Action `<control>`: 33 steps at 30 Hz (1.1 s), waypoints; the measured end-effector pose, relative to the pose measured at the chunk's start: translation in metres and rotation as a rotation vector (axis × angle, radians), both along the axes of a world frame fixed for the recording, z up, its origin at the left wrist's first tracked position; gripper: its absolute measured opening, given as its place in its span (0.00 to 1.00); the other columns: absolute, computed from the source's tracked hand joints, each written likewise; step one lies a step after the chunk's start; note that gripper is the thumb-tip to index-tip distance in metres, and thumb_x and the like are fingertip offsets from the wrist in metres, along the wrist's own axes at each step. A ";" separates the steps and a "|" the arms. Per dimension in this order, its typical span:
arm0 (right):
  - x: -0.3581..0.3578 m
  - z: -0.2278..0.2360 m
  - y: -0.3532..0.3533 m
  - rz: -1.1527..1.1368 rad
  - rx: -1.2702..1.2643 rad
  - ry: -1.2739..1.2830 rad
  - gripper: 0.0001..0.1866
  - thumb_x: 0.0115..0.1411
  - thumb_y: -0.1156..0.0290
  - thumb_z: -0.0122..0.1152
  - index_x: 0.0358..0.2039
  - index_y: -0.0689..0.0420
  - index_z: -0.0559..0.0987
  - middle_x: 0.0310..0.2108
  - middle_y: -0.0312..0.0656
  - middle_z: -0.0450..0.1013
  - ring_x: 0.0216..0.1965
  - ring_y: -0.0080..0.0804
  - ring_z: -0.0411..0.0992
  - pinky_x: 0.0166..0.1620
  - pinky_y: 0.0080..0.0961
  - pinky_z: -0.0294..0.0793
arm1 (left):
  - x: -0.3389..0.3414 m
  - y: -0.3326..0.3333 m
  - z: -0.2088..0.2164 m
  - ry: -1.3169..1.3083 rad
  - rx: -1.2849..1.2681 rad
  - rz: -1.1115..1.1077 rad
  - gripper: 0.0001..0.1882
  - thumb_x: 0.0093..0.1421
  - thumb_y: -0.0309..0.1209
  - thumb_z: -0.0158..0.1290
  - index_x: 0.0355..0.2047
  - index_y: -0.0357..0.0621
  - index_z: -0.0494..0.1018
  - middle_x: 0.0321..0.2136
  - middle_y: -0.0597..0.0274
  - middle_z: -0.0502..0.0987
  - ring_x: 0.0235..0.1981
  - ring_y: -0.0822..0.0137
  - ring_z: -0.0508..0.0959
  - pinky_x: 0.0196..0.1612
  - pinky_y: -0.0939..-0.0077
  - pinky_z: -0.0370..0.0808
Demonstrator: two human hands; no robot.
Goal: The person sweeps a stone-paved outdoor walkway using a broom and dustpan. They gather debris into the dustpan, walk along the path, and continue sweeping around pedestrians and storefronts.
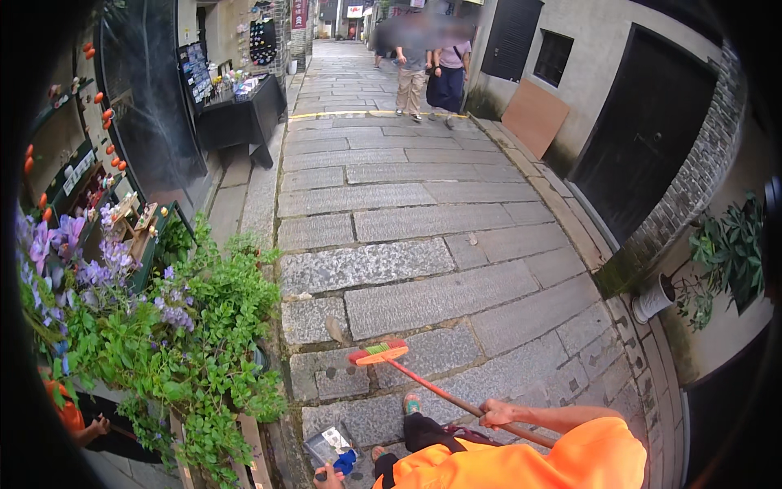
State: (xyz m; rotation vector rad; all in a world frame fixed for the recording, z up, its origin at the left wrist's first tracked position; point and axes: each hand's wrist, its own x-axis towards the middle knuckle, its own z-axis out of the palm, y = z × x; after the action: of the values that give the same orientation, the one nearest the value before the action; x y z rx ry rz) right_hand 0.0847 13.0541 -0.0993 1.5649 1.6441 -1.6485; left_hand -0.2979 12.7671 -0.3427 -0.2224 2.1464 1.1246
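My right hand (494,414) is closed around the red pole of a broom (456,399). The broom's head (379,352), orange with red and green bristles, is raised at the pole's far end, with the bristles facing away from me. At the lower edge my left hand (328,477) is closed on the dark handle of what looks like a dustpan (314,447). Pale scraps and a crumpled blue piece (345,462) lie in or against the pan. A brown dry leaf (334,328) rests on the paving just beyond the broom head.
Leafy plants (187,350) with purple flowers crowd my left side. Farther up the stone lane (407,220) stand a black-covered stall table (240,114) and people (415,77) on foot. A potted plant (653,297) is by the right wall. An orange-sleeved figure (73,420), perhaps a reflection, shows lower left.
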 end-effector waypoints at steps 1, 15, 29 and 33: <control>0.006 -0.010 0.003 -0.098 -0.022 0.030 0.10 0.44 0.70 0.54 0.23 0.66 0.73 0.16 0.38 0.68 0.13 0.24 0.66 0.16 0.23 0.66 | -0.013 -0.009 -0.040 -0.042 0.164 0.040 0.44 0.45 0.53 0.57 0.53 0.32 0.59 0.48 0.48 0.66 0.46 0.60 0.69 0.50 0.67 0.65; 0.055 -0.035 0.135 -0.264 0.052 0.092 0.10 0.43 0.70 0.54 0.20 0.67 0.72 0.14 0.39 0.68 0.11 0.24 0.65 0.17 0.25 0.65 | -0.039 0.236 0.045 0.167 0.374 -0.206 0.12 0.53 0.29 0.55 0.18 0.41 0.65 0.14 0.60 0.72 0.09 0.73 0.69 0.10 0.81 0.65; -0.072 -0.059 0.308 -0.094 0.152 0.049 0.08 0.45 0.77 0.51 0.25 0.70 0.69 0.13 0.39 0.65 0.10 0.24 0.64 0.13 0.23 0.64 | -0.110 0.382 0.051 0.149 0.331 -0.540 0.10 0.51 0.33 0.57 0.20 0.39 0.72 0.14 0.67 0.70 0.14 0.78 0.69 0.17 0.82 0.65; -0.128 -0.081 0.357 0.031 0.209 -0.010 0.10 0.45 0.76 0.50 0.25 0.72 0.69 0.15 0.49 0.68 0.13 0.34 0.69 0.17 0.31 0.69 | -0.141 0.415 0.042 0.148 0.274 -0.619 0.10 0.50 0.32 0.57 0.19 0.38 0.72 0.13 0.68 0.70 0.13 0.77 0.69 0.17 0.81 0.66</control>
State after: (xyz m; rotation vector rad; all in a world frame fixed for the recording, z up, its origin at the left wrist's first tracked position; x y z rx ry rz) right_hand -0.0435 13.4109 -0.1799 1.6305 1.8775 -1.4904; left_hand -0.4392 13.1821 -0.3007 0.6253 1.9432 1.0574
